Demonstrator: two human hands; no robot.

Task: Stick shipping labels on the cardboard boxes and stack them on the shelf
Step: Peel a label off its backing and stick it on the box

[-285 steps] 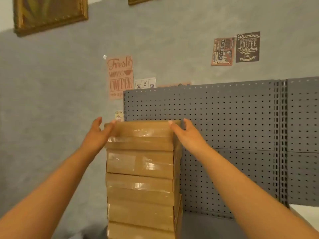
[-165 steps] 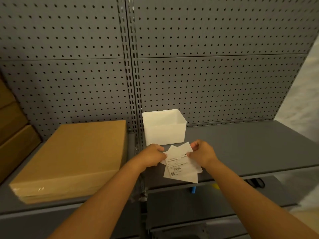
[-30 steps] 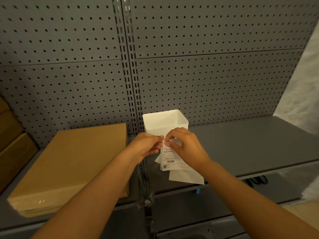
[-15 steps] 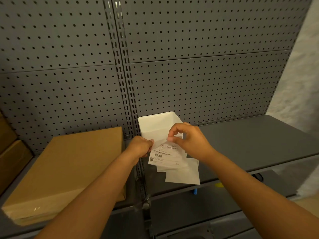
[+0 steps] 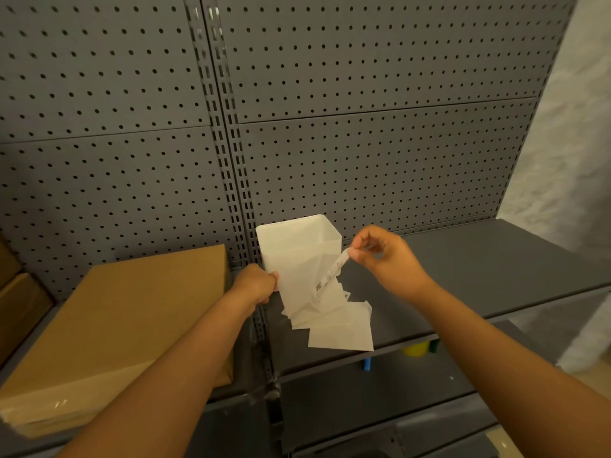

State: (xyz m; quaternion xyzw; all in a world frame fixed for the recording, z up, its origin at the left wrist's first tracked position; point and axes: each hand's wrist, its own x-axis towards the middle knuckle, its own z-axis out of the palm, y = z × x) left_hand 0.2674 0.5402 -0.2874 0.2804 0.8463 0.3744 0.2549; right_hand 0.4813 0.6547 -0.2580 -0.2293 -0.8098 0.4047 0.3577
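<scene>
So the biggest thing here is the grey pegboard back wall [image 5: 380, 110], two panels side by side with a slotted upright running down between them. Below it sits the grey shelf [image 5: 496, 266], and there's a lower shelf [image 5: 380, 385] under that with something yellow [image 5: 415, 349], a bit of green and a blue bit peeking out from beneath the upper shelf's edge, too hidden to say what they are.

On the left part of the shelf lies a flat cardboard box [image 5: 109, 325], long side running away from the camera, clear tape shining on its near edge. More brown boxes [image 5: 16, 302] are stacked at the far left edge, mostly cut off.

A white plastic bin [image 5: 297, 246] stands against the pegboard right beside the upright, just right of the flat box.

In front of the bin, held above the shelf, is a fanned bunch of label sheets [image 5: 334, 322], white backs mostly toward the camera. The left hand [image 5: 256, 285] grips the left edge of the bunch, fingers curled round it. The right hand [image 5: 386, 256] has thumb and forefinger pinching the top corner of one shipping label [image 5: 330, 276], which is curled up and away from its backing, print showing along the peeled strip. The other fingers of that hand are loosely bent.
</scene>
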